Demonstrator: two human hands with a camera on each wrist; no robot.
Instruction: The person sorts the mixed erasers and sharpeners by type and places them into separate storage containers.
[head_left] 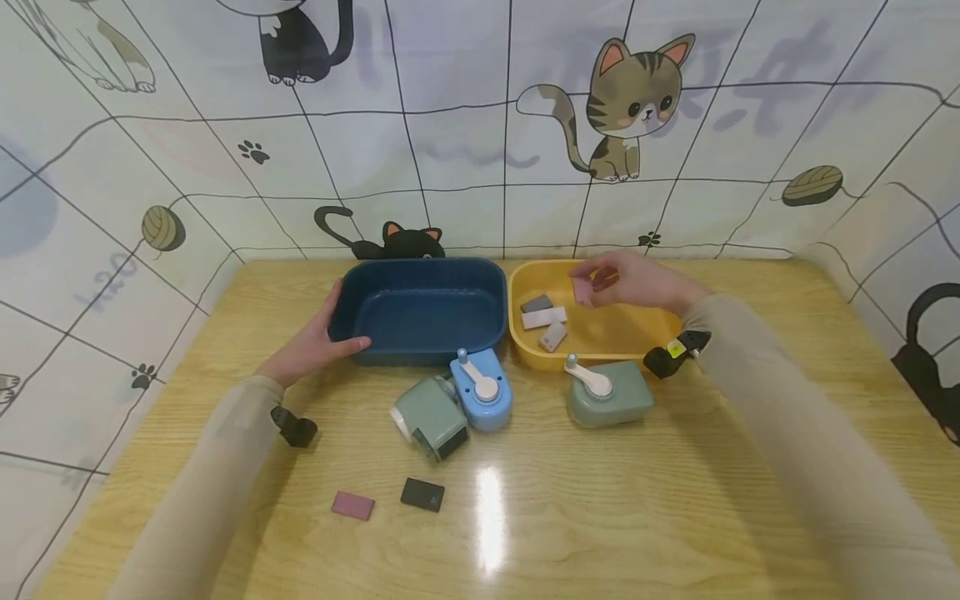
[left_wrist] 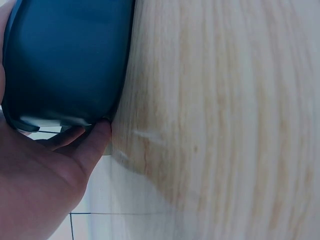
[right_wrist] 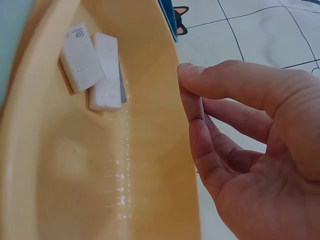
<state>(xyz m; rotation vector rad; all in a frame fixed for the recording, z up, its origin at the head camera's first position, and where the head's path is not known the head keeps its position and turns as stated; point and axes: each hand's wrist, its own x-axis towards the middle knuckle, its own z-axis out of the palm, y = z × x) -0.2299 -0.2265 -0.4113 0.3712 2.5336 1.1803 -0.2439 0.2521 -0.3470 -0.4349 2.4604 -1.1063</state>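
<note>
My left hand (head_left: 318, 340) grips the left end of a dark blue plastic bin (head_left: 420, 354), thumb at the front and fingers along the side; the left wrist view shows this hand (left_wrist: 55, 170) against the bin's end. Over a yellow bin (head_left: 622, 329), my right hand (head_left: 637, 282) pinches a pink eraser (head_left: 582, 291) between thumb and fingers. The right wrist view shows the hand (right_wrist: 250, 120), but the eraser is hardly visible there. Inside the yellow bin lie a grey eraser (head_left: 537, 303), a white eraser (head_left: 544, 317) and another white one marked 4B (right_wrist: 82, 57).
In front of the bins stand a light blue crank pencil sharpener (head_left: 486, 400) and a green crank sharpener (head_left: 618, 396). Another green sharpener (head_left: 431, 417) lies tipped beside the blue one. Nearer are a dark pink eraser (head_left: 352, 505) and a black eraser (head_left: 422, 494). A cat-printed cloth (head_left: 465, 167) rises behind.
</note>
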